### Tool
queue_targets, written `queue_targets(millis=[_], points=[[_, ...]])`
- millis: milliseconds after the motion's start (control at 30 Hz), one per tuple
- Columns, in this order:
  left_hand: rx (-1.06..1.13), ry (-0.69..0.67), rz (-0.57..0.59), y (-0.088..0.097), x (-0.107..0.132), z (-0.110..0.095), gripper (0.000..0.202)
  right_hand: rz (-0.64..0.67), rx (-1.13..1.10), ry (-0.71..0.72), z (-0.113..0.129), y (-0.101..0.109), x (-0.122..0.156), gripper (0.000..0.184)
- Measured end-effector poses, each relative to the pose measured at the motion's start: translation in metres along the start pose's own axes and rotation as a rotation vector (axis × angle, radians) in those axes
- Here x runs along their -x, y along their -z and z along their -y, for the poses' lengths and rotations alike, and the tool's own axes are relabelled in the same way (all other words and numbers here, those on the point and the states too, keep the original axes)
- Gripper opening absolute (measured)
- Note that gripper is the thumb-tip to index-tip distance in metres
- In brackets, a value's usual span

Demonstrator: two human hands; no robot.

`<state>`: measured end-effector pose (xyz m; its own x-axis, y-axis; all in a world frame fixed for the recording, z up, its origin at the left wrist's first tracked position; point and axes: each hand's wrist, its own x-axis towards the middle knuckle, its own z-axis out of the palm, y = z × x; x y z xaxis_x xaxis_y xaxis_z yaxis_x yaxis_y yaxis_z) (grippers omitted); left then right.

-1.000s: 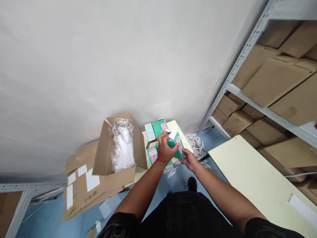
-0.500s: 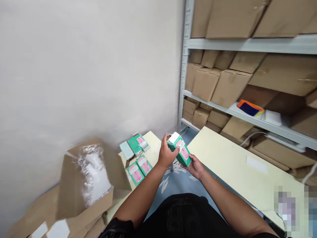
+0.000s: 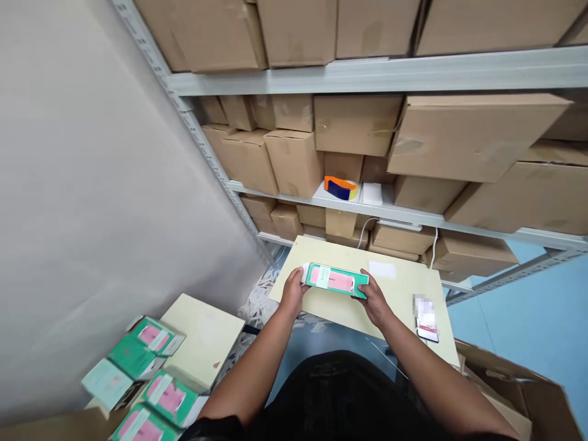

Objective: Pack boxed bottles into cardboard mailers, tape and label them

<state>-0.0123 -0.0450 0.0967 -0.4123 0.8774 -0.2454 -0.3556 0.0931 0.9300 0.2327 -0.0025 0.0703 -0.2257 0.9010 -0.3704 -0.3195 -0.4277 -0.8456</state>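
Observation:
A flat green box with a pink picture (image 3: 337, 280) lies level between both my hands, just above a pale yellow table (image 3: 399, 288). My left hand (image 3: 293, 292) grips its left end, where a white flap shows. My right hand (image 3: 374, 298) holds its right end, fingers curled round the edge. Several more green and pink boxes (image 3: 151, 340) lie on a lower pale table (image 3: 206, 334) at the bottom left.
A grey metal shelf rack (image 3: 381, 70) packed with brown cartons stands behind the table. An orange and blue tape roll (image 3: 340, 187) sits on the shelf. A blurred phone (image 3: 426, 318) lies on the table's right. An open carton (image 3: 519, 392) is at the bottom right, and a white wall (image 3: 92, 184) lies to the left.
The view has swung right from the low table and open carton to the larger table by the shelves. The green box came along in both hands and now lies level.

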Motion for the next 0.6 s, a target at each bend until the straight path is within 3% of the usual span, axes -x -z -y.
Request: queue_targets(millis=[133, 267, 400, 600], points=[[0.017, 0.152, 0.069, -0.031, -0.022, 0.032, 0.041, -0.121, 0.193, 0.154, 0.021, 0.039, -0.014, 0.085], [-0.357, 0.229, 0.041, -0.046, -0.043, 0.062, 0.033, -0.176, 0.612, 0.341, 0.033, 0.057, -0.021, 0.088], [-0.52, 0.227, 0.067, -0.045, -0.063, 0.071, 0.029, -0.125, 1.083, 0.463, 0.038, 0.05, -0.032, 0.091], [-0.615, 0.252, 0.302, -0.038, -0.082, 0.066, 0.022, 0.144, 1.476, 0.461, 0.013, 0.024, -0.065, 0.098]])
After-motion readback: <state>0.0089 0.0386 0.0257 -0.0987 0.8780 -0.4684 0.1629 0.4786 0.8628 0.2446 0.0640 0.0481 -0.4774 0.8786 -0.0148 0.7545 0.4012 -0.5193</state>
